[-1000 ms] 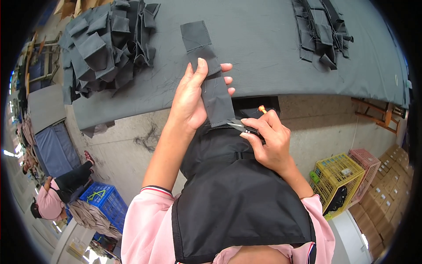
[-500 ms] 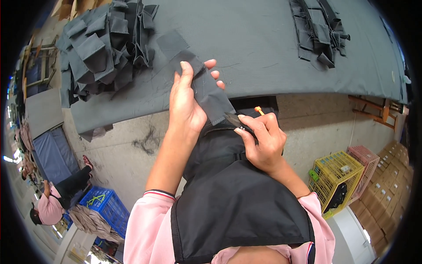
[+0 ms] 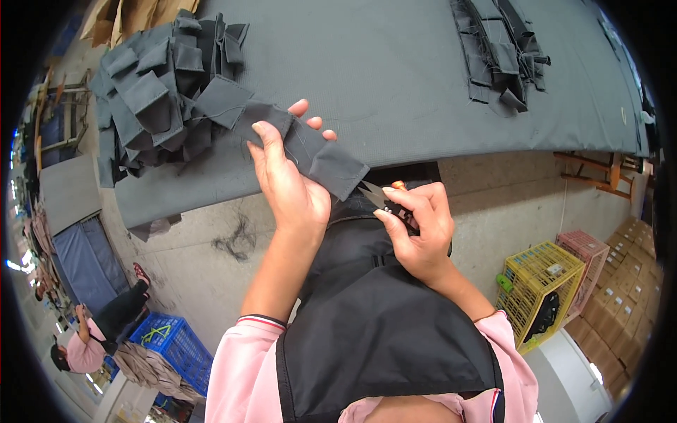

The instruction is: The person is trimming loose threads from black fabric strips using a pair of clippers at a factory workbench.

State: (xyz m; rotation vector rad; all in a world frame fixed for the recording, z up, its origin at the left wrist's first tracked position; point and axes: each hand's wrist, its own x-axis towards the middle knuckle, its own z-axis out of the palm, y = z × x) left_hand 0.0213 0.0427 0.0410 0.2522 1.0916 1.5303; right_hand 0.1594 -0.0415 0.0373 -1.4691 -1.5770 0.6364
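My left hand is closed on a dark grey fabric strip with stitched flaps, its thumb on top and fingertips showing beyond the far edge. Loose threads hang along the strip, and its far end reaches toward the pile on the table. In my right hand is a small pair of thread snips with pointed metal blades and an orange piece at the handle. Their tips lie right beside the strip's near corner. Most of the handle is hidden inside my fingers.
A heap of similar grey pieces lies on the cloth-covered table at left, with a smaller bundle at far right. Yellow crate, pink crate and cartons stand at right. Another person and a blue crate are at lower left.
My left hand has moved slightly left with the strip, whose far end now stretches to the heap. The snips stay near its near corner, and their blades look more spread.
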